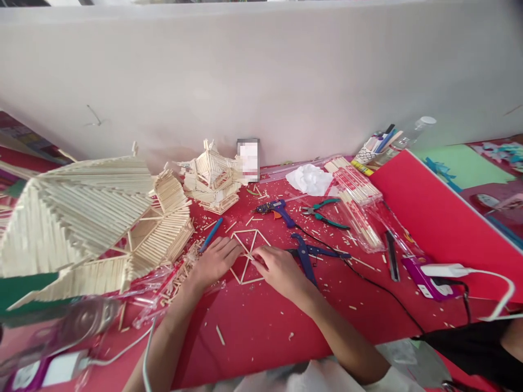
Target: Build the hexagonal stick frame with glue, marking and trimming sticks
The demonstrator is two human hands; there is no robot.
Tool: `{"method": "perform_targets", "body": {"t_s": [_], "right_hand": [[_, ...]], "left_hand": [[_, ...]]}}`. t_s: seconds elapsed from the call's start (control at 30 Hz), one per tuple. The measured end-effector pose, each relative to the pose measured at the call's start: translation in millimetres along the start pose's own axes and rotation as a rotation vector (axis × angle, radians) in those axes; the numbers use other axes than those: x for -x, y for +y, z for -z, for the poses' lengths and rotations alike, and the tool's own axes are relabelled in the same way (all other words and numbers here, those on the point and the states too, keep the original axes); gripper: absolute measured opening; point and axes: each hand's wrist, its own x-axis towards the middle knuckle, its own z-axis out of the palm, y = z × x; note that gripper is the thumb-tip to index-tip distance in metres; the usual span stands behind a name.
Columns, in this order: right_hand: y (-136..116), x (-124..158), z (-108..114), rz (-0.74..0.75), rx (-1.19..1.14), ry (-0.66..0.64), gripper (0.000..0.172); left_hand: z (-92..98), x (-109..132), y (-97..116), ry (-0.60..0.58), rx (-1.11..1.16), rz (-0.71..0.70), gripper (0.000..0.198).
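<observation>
A flat hexagonal stick frame point(246, 262) with spokes meeting in its middle lies on the red table. Bent fingers of my left hand point(218, 258) press on its left side. From the right, my right hand point(281, 269) closes its thumb and forefinger at the frame's centre; the exact grip is partly hidden. Just beyond my left hand is a blue pen point(211, 234). A blue cutter tool point(307, 256) rests right of my right hand. Farther back are a blue glue gun point(275, 209) and green-handled pliers point(327, 211).
A large stick-built roof point(81, 207) and a small stick pavilion point(212, 179) stand left and behind. Packs of sticks point(355, 196), crumpled tissue point(310, 179) and a red board point(441, 228) are at right. Cables, a box cutter point(392, 256), power banks and stick scraps lie about.
</observation>
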Motion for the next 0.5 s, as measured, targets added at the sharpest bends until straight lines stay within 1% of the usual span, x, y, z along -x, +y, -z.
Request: {"method": "perform_targets", "body": {"t_s": [0.07,0.17,0.33,0.43,0.5], "right_hand": [[1,-4,-10,-0.015,-0.033,0.0,0.008],[4,-7,-18,-0.045,-0.057,-0.006,0.008],[5,-7,-21,-0.087,-0.063,-0.035,0.009],[6,-6,-22,-0.099,-0.063,-0.035,0.011],[7,-6,-21,-0.103,-0.055,-0.036,0.012]], "left_hand": [[-2.6,-1,3,-0.009,-0.013,-0.023,0.027],[-5.5,-2,4,0.001,-0.011,-0.03,0.027],[-6.2,0,-2,0.02,0.028,-0.019,0.028],[-4.9,2,-7,-0.003,0.039,-0.013,0.03],[-4.5,3,-8,-0.006,0.051,-0.038,0.032]]}}
